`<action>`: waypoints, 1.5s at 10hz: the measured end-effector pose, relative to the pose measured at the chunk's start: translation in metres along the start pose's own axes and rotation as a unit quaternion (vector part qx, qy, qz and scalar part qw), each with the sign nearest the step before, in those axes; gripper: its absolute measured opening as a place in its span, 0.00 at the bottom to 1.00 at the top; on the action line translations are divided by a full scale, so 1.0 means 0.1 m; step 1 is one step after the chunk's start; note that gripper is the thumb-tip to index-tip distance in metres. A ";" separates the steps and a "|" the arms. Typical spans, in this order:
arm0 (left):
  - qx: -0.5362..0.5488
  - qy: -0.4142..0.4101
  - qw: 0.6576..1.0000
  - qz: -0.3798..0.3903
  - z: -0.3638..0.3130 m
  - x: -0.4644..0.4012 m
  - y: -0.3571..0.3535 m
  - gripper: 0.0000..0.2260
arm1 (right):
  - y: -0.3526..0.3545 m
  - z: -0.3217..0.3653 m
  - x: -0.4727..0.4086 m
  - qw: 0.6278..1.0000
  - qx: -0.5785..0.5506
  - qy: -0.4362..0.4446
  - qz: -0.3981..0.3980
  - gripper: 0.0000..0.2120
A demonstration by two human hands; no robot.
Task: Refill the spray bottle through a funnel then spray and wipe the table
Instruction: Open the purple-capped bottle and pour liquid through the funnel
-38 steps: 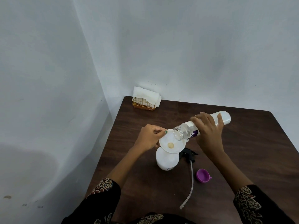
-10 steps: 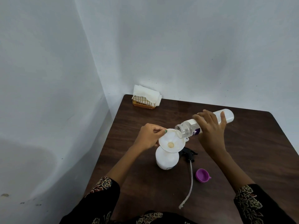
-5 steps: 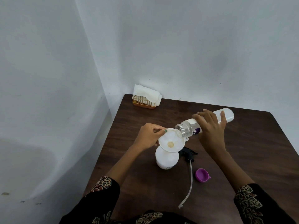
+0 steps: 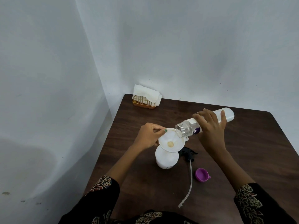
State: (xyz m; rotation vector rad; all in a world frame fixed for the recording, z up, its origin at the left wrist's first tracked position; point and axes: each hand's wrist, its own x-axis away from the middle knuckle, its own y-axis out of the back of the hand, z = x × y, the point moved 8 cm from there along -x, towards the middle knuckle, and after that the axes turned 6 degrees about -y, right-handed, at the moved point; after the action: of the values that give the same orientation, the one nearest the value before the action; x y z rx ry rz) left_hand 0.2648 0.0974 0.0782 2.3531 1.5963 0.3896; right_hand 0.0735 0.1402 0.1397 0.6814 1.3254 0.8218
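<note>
A white spray bottle [image 4: 166,160] stands upright on the dark wooden table [image 4: 242,151] with a white funnel [image 4: 171,141] seated in its neck. My left hand [image 4: 149,137] pinches the funnel's left rim. My right hand [image 4: 210,126] grips a clear refill bottle [image 4: 186,128] with a purple label, tipped almost level, its open mouth over the funnel's right rim. The black spray head [image 4: 188,154] with its clear dip tube [image 4: 189,186] lies on the table right of the spray bottle.
A purple cap [image 4: 202,174] lies on the table near the dip tube. A gold wire holder with white paper napkins [image 4: 146,97] stands at the far left corner. White walls close in the table at the back and left.
The refill bottle's base has risen slightly, so it tips a little more steeply toward the funnel. My left hand keeps its pinch on the rim.
</note>
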 end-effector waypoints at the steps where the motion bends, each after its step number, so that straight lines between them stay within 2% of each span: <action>1: 0.001 -0.001 1.000 0.001 0.00 0.00 0.00 0.10 | 0.00 0.00 0.00 1.000 0.002 -0.002 0.002 0.26; 15: 0.012 -0.005 1.000 -0.006 0.02 0.00 0.02 0.09 | 0.01 0.03 -0.02 1.000 0.005 0.005 0.001 0.26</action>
State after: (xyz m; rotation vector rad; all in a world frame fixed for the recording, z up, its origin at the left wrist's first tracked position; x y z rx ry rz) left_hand 0.2667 0.0964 0.0773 2.3577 1.6187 0.3569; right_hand 0.0764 0.1391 0.1421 0.6865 1.3386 0.8220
